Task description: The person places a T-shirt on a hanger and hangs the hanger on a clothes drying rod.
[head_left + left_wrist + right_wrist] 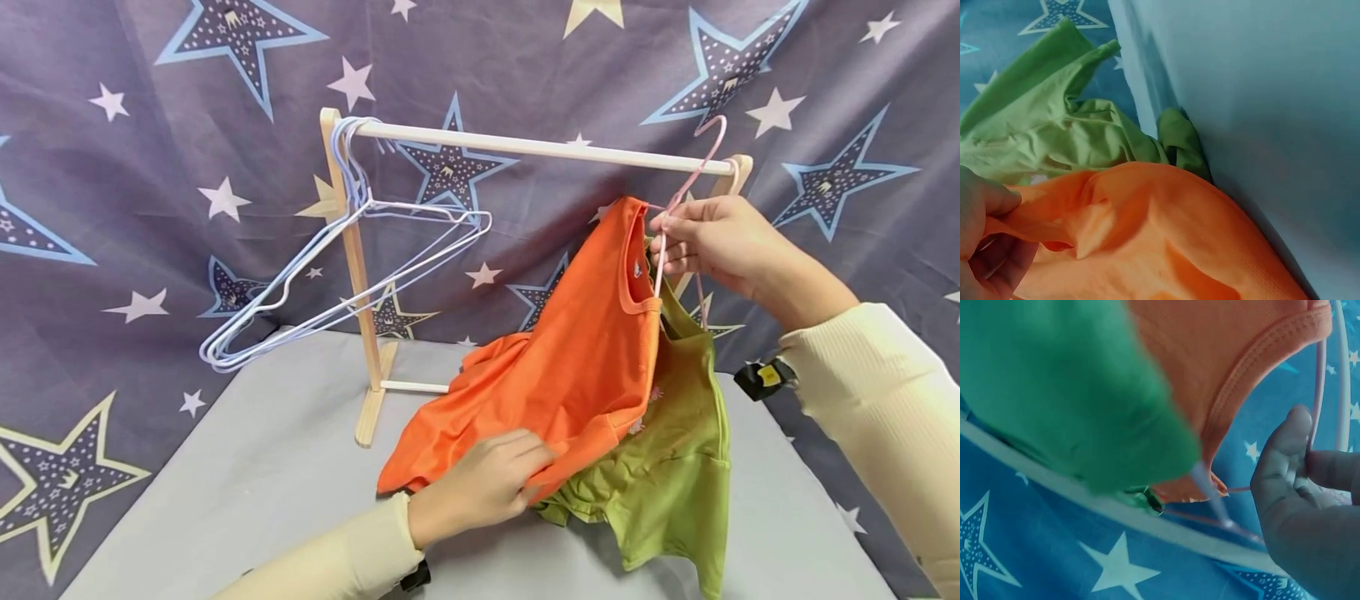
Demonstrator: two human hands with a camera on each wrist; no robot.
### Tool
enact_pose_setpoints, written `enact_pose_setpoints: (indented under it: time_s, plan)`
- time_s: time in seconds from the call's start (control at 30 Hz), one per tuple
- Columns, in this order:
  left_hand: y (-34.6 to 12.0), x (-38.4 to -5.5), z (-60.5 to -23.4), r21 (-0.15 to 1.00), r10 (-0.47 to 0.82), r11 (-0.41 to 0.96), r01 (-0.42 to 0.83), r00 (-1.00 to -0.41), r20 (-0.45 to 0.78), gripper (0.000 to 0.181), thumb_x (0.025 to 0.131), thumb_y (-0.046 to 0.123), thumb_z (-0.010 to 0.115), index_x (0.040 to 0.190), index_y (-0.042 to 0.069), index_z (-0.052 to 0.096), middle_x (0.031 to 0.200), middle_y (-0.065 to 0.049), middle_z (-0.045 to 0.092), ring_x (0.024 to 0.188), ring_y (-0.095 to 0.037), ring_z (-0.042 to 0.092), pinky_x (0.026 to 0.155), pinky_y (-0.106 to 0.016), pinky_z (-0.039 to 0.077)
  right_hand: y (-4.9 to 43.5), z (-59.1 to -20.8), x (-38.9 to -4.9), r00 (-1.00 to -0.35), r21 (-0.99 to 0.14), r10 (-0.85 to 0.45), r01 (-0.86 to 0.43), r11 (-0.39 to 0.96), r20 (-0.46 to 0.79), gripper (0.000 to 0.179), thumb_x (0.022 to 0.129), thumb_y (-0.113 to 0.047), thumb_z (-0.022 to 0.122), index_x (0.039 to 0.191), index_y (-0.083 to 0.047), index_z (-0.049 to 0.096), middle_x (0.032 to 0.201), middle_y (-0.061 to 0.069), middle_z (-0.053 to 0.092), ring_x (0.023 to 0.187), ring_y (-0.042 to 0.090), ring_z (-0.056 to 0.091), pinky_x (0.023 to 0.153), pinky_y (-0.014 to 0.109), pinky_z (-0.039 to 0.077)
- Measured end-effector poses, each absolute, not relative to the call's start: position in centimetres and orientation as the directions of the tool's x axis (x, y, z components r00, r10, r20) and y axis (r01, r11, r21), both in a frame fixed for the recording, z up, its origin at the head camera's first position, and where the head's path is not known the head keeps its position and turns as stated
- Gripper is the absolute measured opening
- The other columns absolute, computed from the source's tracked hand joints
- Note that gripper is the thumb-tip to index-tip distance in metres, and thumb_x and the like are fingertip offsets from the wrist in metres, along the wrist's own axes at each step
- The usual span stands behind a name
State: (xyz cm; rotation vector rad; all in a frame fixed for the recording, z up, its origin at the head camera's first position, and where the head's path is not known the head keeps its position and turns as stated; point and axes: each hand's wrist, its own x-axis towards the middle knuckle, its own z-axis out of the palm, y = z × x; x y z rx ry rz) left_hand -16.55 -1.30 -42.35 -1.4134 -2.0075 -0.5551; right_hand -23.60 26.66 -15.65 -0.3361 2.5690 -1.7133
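An orange sleeveless top (555,358) drapes off a pink hanger (708,154), its neckline facing right. My right hand (723,246) pinches that hanger just below its hook, and the hook stands in front of the rail's right end. Down by the top's lower side, my left hand (491,479) grips a fold of the orange cloth, seen pinched between thumb and fingers (1007,256) in the left wrist view. Behind the orange top hangs a green garment (675,492) on another pink hanger. In the right wrist view, the green cloth (1079,394) covers part of the orange top.
A small wooden rack (360,292) with a white rail (525,146) stands on a grey-covered surface (247,500). Several pale blue and white hangers (360,217) hang at its left end. A star-patterned cloth (187,158) forms the backdrop behind the rack.
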Motion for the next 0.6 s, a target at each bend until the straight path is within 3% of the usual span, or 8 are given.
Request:
enact_pose_setpoints:
  time_s: [0.23,0.43,0.6]
  plan:
    - [0.0,-17.2,-42.4,-0.071,0.722,0.357,0.931,-0.227,0.653,0.040,0.071,0.001,0.077,0.108,0.014,0.070,0.099,0.007,0.068,0.090,-0.010,0.064,0.079,-0.021,0.054,27.7,-16.2,-24.1,-0.981,-0.837,-0.184,-0.153,0.525,0.064,0.032,0.109,-0.012,0.045,0.128,0.013,0.051,0.085,0.002,0.069,0.075,0.011,0.065,0.072,0.026,0.059]
    - [0.9,-17.3,-42.5,-0.089,0.767,0.326,0.941,-0.208,0.607,0.032,0.078,0.011,0.081,0.107,0.016,0.070,0.096,0.008,0.066,0.084,-0.009,0.062,0.075,-0.021,0.052,28.1,-16.5,-23.9,-0.981,-0.741,-0.176,-0.181,0.647,0.087,0.031,0.108,-0.010,0.047,0.125,0.016,0.053,0.081,0.006,0.071,0.068,0.010,0.068,0.066,0.027,0.060]
    - [1.4,-17.0,-42.5,-0.095,0.817,0.312,0.945,-0.216,0.534,0.029,0.082,0.013,0.078,0.109,0.018,0.070,0.100,0.009,0.066,0.092,-0.009,0.064,0.083,-0.022,0.053,27.9,-16.6,-23.5,-0.975,-0.593,-0.171,-0.222,0.774,0.140,0.031,0.104,-0.009,0.053,0.116,0.018,0.063,0.074,0.010,0.072,0.058,0.010,0.070,0.058,0.025,0.059]
